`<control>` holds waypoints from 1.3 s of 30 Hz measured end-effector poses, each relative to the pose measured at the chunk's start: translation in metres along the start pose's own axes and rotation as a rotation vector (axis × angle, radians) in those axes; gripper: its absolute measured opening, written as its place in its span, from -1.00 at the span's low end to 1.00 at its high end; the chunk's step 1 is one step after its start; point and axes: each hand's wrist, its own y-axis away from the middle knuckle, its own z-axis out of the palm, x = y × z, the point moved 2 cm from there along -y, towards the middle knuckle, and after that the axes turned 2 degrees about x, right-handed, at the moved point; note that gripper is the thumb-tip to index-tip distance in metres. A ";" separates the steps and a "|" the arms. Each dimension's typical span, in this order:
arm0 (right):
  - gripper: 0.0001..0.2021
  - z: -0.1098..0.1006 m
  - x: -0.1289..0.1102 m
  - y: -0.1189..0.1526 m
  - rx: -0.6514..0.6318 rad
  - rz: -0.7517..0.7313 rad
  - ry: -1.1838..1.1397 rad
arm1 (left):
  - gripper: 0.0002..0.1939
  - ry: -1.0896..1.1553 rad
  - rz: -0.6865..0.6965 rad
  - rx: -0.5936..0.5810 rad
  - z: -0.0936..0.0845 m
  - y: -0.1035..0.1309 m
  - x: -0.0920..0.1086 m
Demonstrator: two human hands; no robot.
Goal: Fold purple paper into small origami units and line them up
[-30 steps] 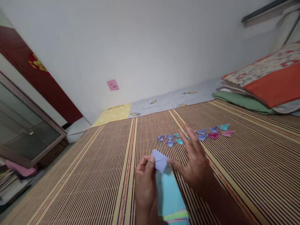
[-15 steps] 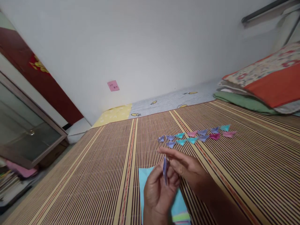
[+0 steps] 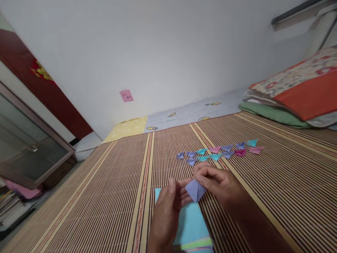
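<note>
A folded purple paper, diamond-shaped with a crease down its middle, hangs from the pinched fingers of my right hand. My left hand is beside it on the left, thumb raised and fingers spread behind the paper's left edge; whether they touch it is unclear. Below both hands a light blue sheet with coloured stripes at its near end lies on the striped mat. Beyond my hands are two rows of small folded papers, among them a teal one and a magenta one.
Folded bedding with an orange and floral cover is stacked at the right. A patterned cloth runs along the white wall, which bears a pink note. At the left stands a glass-fronted cabinet.
The purple paper has turned from edge-on to face-on and moved slightly right, now in my right hand's pinch. My left hand has let go and opened, shifting left.
</note>
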 end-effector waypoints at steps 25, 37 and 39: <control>-0.79 0.019 0.003 0.003 0.028 0.097 -0.042 | -0.71 -0.224 0.119 0.039 0.008 0.000 0.009; -0.79 0.012 0.010 0.006 0.056 0.176 0.042 | -0.73 -0.359 0.219 0.211 -0.004 -0.003 0.012; -0.81 0.013 0.010 0.008 0.079 0.117 0.156 | -0.71 -0.383 0.205 0.199 -0.004 -0.003 0.012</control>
